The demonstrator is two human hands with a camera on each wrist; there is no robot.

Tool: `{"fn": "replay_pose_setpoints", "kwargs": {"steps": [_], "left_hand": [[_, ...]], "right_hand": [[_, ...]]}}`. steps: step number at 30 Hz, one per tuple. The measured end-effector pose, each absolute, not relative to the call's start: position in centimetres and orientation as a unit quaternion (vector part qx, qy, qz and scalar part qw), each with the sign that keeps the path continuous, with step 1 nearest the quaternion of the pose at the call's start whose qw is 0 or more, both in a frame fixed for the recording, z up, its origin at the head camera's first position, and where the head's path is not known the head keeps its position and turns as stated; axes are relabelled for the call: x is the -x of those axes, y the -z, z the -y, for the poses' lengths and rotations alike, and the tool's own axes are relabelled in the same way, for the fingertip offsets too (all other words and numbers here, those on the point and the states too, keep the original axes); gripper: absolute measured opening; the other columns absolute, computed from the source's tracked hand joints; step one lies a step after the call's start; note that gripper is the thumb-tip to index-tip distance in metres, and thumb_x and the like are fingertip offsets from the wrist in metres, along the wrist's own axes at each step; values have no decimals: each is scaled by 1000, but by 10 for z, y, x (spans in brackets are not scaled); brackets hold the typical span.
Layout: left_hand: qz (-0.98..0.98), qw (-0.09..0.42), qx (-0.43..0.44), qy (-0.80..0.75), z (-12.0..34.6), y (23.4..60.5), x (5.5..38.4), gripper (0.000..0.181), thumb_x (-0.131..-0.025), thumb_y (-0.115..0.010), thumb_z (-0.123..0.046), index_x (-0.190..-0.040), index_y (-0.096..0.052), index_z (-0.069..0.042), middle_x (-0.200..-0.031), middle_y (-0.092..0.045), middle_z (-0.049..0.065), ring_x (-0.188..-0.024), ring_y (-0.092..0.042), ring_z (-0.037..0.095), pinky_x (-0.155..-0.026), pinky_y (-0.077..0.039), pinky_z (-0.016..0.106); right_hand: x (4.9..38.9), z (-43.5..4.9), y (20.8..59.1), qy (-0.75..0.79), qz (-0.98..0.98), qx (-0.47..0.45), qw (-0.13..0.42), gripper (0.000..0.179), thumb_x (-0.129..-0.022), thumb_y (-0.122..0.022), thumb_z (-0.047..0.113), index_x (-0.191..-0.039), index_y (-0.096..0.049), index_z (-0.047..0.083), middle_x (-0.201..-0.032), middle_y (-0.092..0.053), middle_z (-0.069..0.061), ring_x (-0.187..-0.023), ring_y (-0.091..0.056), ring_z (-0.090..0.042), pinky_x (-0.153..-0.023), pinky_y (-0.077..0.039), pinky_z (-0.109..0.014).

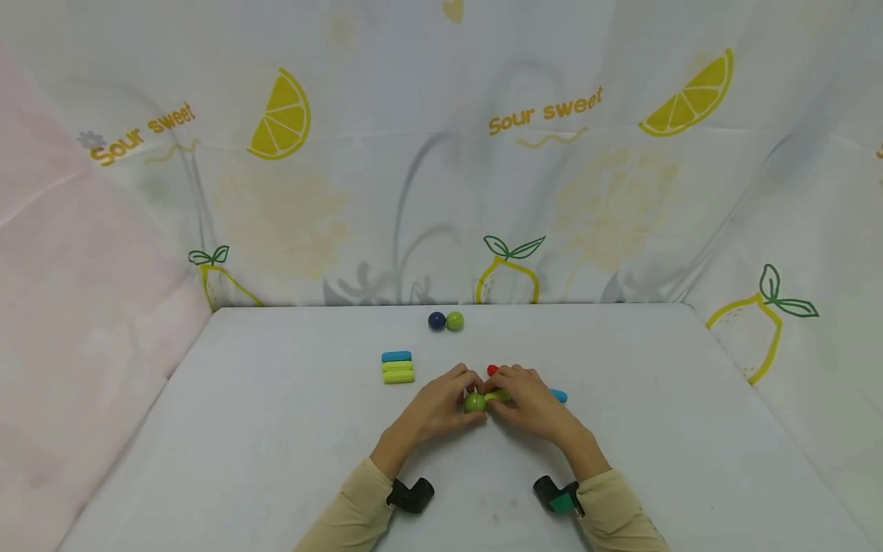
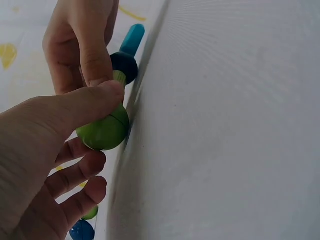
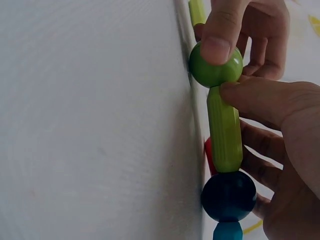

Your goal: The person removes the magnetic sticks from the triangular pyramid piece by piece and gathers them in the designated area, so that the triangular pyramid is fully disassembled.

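My left hand (image 1: 438,402) pinches a green ball (image 3: 215,67) between thumb and fingers. From the right, my right hand (image 1: 527,402) grips a ribbed yellow-green stick (image 3: 224,132), its thumb tip close to where the stick meets the green ball. At the stick's other end sits a dark blue ball (image 3: 228,196), and a blue stick (image 3: 228,232) extends beyond that, all in one row. A red piece (image 1: 493,369) shows just behind the right hand's fingers, mostly hidden by them in the head view.
Farther back on the white table (image 1: 290,429) stand another dark blue ball (image 1: 437,321) and a second green ball (image 1: 454,321), side by side. Left of the hands lie a blue stick (image 1: 396,356) and two yellow-green sticks (image 1: 398,377). A printed cloth (image 1: 386,192) hangs behind.
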State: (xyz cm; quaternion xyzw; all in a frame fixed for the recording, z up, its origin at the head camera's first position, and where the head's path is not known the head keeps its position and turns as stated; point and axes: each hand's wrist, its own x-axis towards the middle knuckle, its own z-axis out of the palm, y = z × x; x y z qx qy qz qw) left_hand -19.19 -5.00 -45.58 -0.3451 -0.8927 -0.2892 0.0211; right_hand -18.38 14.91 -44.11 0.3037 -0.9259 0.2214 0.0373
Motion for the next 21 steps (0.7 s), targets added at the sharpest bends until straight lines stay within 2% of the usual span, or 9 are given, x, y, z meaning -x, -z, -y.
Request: {"fn": "replay_pose_setpoints", "kwargs": {"steps": [11, 18, 21], "left_hand": [[888, -2, 352, 296, 52, 456, 195, 28, -80, -74, -24, -104, -60, -18, -95, -54, -8, -77, -49, 5, -67, -42, 15], [855, -39, 408, 317, 57, 450, 198, 23, -79, -71, -21, -99, -61, -17, -86, -57, -8, -73, -51, 6, -65, -42, 13], [849, -39, 415, 324, 60, 448, 202, 22, -81, -70, -21, -101, -62, -17, -86, -59, -9, -73, -53, 7, -65, -42, 13]], "right_hand": [[183, -149, 442, -207, 927, -312, 39, 13, -87, -67, 19, -99, -65, 15, -96, -62, 5, -88, -52, -13, -83, -42, -43], [183, -149, 442, -206, 920, -332, 37, 12, -86, -68, 18, -97, -65, 17, -94, -61, 6, -90, -53, -12, -85, -42, -40], [184, -149, 443, -202, 919, -335, 42, 10, -86, -68, 17, -96, -65, 16, -93, -60, 6, -88, -52, -12, -84, -42, -39]]}}
